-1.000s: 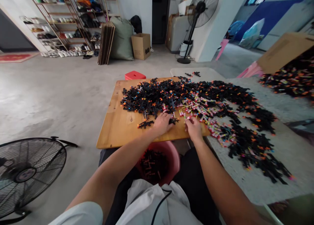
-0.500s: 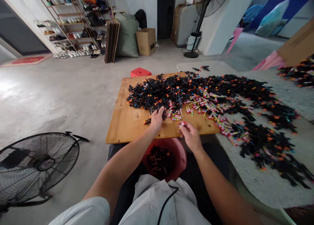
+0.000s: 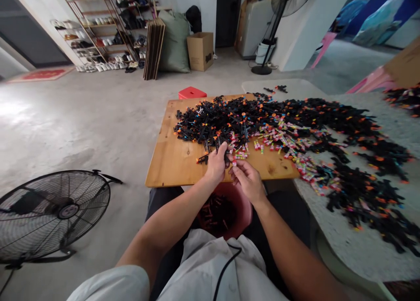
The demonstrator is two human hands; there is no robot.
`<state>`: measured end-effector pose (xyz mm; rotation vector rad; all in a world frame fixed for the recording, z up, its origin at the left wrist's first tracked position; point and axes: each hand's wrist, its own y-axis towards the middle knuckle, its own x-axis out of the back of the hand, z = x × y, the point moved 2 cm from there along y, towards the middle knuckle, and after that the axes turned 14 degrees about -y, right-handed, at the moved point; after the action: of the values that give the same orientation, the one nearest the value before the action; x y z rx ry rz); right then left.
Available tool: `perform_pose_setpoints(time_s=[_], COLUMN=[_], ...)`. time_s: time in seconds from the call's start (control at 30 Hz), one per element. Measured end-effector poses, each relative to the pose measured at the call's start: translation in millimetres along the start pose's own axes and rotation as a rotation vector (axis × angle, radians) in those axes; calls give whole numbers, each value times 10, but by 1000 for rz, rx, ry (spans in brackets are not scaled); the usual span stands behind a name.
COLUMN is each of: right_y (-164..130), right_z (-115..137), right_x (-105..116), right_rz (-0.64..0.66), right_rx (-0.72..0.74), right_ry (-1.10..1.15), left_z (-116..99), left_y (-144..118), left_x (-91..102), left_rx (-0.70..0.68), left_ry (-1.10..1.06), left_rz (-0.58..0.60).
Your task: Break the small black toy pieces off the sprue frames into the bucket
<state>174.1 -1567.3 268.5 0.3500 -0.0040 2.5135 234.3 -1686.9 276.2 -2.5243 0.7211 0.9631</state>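
My left hand is closed round a black toy gun above the near part of the wooden board. Close beside it, my right hand pinches a small pink-and-white tube at the gun. Whether the two pieces are joined is hidden by the fingers. Beyond my hands lies a heap of black toy guns with orange tips. Small pink, white and yellow tubes are piled to its right. Below the board's edge, a red basin between my legs holds dark pieces and some tubes.
A grey stone-like table adjoins the board on the right and bears more toy guns. On the floor at left stands a black fan. A red stool is behind the board. Farther back are a cardboard box and shoe racks.
My right hand has moved left with the tube, up to the toy gun in my left hand. The whole view has shifted slightly.
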Motion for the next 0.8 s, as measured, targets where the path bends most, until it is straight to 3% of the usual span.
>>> perform_pose_setpoints(time_s=[0.3, 0.57, 0.7, 0.8], right_y=[-27, -71, -78, -85], right_z=[-54, -73, -91, -97], right_x=[-61, -127, -150, -147], right_rz=[9, -59, -67, -65], right_rx=[-22, 10, -39, -41], right_ry=[59, 47, 149, 93], left_z=[-41, -144, -130, -117], left_y=[-110, -192, -201, -192], left_x=[-41, -108, -104, -84], left_rx=[-3, -64, -73, -85], left_ry=[-37, 37, 41, 77], left_rz=[-84, -154, -160, -148])
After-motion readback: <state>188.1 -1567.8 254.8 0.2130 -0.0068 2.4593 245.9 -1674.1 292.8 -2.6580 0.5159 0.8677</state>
